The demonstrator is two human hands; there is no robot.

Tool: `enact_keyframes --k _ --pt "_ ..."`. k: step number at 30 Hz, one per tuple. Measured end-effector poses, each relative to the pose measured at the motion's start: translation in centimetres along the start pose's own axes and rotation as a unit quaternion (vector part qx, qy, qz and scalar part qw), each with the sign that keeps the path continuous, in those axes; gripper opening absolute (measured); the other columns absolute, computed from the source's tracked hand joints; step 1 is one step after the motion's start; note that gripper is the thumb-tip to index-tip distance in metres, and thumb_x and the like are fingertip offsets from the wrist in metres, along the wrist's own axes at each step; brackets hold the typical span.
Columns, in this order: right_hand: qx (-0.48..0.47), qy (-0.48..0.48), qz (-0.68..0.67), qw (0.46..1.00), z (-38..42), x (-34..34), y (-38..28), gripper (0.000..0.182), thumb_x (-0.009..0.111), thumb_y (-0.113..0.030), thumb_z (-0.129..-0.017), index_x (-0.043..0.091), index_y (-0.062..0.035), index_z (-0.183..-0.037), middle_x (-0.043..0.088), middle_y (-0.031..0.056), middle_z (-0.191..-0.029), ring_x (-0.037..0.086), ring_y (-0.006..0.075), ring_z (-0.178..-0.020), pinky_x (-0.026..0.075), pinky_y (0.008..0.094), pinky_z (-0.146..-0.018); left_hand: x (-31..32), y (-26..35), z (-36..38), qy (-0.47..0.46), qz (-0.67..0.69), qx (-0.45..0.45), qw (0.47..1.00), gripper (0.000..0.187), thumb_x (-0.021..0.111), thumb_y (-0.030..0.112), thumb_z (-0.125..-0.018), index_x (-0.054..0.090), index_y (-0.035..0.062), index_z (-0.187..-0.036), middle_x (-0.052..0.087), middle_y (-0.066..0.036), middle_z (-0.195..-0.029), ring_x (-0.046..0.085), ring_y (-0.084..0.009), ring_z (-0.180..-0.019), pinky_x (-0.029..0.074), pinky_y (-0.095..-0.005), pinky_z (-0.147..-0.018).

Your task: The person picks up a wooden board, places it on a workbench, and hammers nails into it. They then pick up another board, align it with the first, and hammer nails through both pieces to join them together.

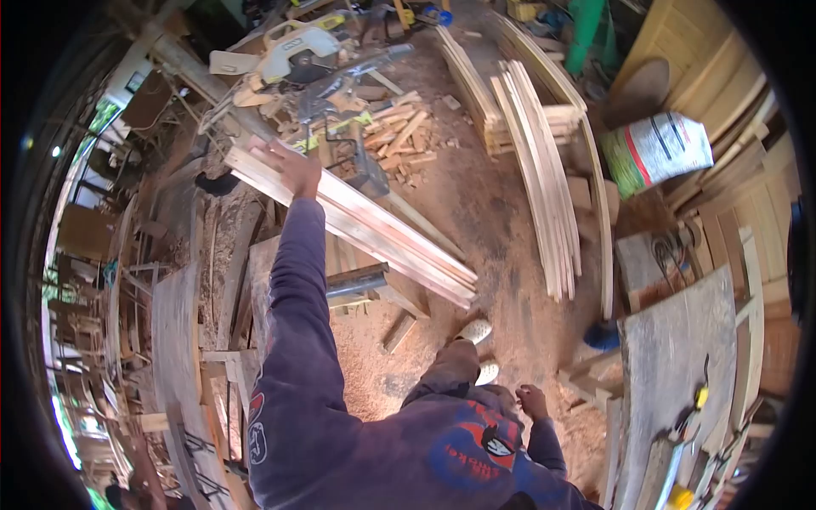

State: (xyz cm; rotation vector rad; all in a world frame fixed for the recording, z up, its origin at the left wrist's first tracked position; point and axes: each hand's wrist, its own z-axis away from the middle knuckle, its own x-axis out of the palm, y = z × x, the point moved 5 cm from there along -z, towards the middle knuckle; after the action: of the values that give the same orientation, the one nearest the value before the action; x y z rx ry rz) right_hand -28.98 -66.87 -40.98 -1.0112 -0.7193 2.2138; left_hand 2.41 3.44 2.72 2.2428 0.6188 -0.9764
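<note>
My left hand (295,170) reaches out over a bundle of long pale wooden planks (382,223), near their far left end. Its fingers are stretched out across the top planks and touch them. The planks lie side by side, slanting down to the right, above a low wooden stand with a dark metal pipe (357,280). Beside my body, over the floor, my right hand (533,402) has its fingers curled closed. Whether anything small is inside them I cannot make out.
A circular saw (293,53) sits beyond the planks, near a heap of wood offcuts (404,127). More long boards (544,183) lie on the right, near a filled sack (656,153). A worn workbench (680,340) stands at right. Sawdust covers the floor.
</note>
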Motion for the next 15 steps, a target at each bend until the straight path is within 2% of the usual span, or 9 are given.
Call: enact_keyframes --k 1,4,5,6,8,9,10,12,15 --pt "-0.093 0.044 0.049 0.994 0.4 0.3 0.1 0.04 0.072 -0.025 -0.085 0.069 0.0038 -0.112 0.073 0.016 -0.082 0.071 0.0209 -0.062 0.057 0.033 -0.056 -0.9 0.8 -0.2 -0.019 0.031 -0.022 0.999 0.098 0.072 0.027 -0.084 0.008 0.0049 -0.156 0.009 -0.026 -0.164 0.035 -0.0503 -0.139 0.044 -0.0559 -0.107" --pt "-0.099 0.136 -0.032 0.985 4.1 1.6 5.4 0.031 0.067 -0.019 -0.089 0.069 0.004 -0.109 0.071 0.016 -0.08 0.071 0.0198 -0.066 0.055 0.034 -0.053 -3.8 3.3 5.0 -0.084 0.061 -0.026 0.994 0.093 0.072 0.024 -0.082 0.014 0.0051 -0.153 0.022 -0.026 -0.158 0.051 -0.0519 -0.125 0.046 -0.0577 -0.101" --pt "0.099 0.127 -0.098 0.982 2.9 0.6 4.0 0.024 0.07 -0.021 -0.081 0.072 -0.0132 -0.104 0.068 0.0211 -0.11 0.066 0.0372 -0.102 0.054 0.0492 -0.087 -5.0 4.9 6.1 -0.085 0.088 -0.011 0.992 0.089 0.072 0.022 -0.082 0.018 0.0054 -0.151 0.027 -0.026 -0.155 0.054 -0.0516 -0.121 0.046 -0.0583 -0.1" --pt "-0.008 0.085 0.107 0.991 2.7 -3.0 -5.0 0.03 0.069 -0.025 -0.084 0.071 -0.0115 -0.111 0.069 0.0234 -0.099 0.067 0.0372 -0.096 0.053 0.05 -0.087 -6.1 6.6 7.5 -0.05 0.116 0.047 0.991 0.086 0.072 0.02 -0.08 0.022 0.006 -0.148 0.032 -0.026 -0.15 0.051 -0.0494 -0.124 0.047 -0.0587 -0.098" --pt "-0.113 0.105 -0.071 0.985 -1.2 -3.6 -9.6 0.063 0.074 -0.041 -0.084 0.056 -0.0074 -0.134 0.07 0.0241 -0.093 0.067 0.0418 -0.092 0.053 0.0513 -0.088 -9.2 10.1 11.9 0.024 0.157 0.174 0.972 0.081 0.074 0.015 -0.081 0.027 0.0059 -0.146 0.037 -0.027 -0.147 0.05 -0.0444 -0.128 0.047 -0.0563 -0.099" --pt "0.028 0.086 -0.073 0.993 0.4 -8.0 -20.4 0.088 0.079 -0.046 -0.08 0.041 -0.0047 -0.148 0.07 0.0269 -0.103 0.067 0.0427 -0.103 0.049 0.0489 -0.1 -11.3 12.0 14.9 0.079 0.182 0.265 0.944 0.079 0.075 0.012 -0.081 0.029 0.0055 -0.145 0.041 -0.029 -0.143 0.051 -0.0437 -0.128 0.049 -0.0541 -0.098" --pt "-0.036 0.1 -0.037 0.994 -0.7 -9.0 -24.8 0.107 0.086 -0.033 -0.077 0.021 -0.0011 -0.156 0.051 0.0284 -0.143 0.055 0.0384 -0.129 0.047 0.0443 -0.105 -11.4 12.7 17.6 0.053 0.195 0.272 0.941 0.079 0.075 0.012 -0.081 0.029 0.0055 -0.145 0.041 -0.029 -0.143 0.051 -0.0437 -0.128 0.049 -0.0541 -0.098" --pt "-0.27 0.188 0.013 0.944 -2.4 -11.6 -35.3 0.116 0.09 -0.037 -0.071 0.02 -0.0017 -0.156 0.033 0.0277 -0.156 0.033 0.0415 -0.145 0.029 0.045 -0.12 -12.6 15.2 21.7 0.023 0.383 0.361 0.85 0.074 0.077 0.006 -0.079 0.035 0.0018 -0.14 0.035 -0.027 -0.147 0.042 -0.0409 -0.135 0.049 -0.051 -0.1" --pt "-0.352 0.255 0.025 0.9 -4.8 -12.0 -42.9 0.107 0.085 -0.038 -0.077 0.022 -0.0023 -0.156 0.032 0.0261 -0.157 0.038 0.0378 -0.144 0.033 0.0443 -0.118 -12.1 18.3 28.7 -0.02 0.456 0.438 0.775 0.066 0.076 0.003 -0.079 0.041 0.0028 -0.135 0.041 -0.027 -0.14 0.049 -0.0418 -0.124 0.048 -0.0496 -0.097"
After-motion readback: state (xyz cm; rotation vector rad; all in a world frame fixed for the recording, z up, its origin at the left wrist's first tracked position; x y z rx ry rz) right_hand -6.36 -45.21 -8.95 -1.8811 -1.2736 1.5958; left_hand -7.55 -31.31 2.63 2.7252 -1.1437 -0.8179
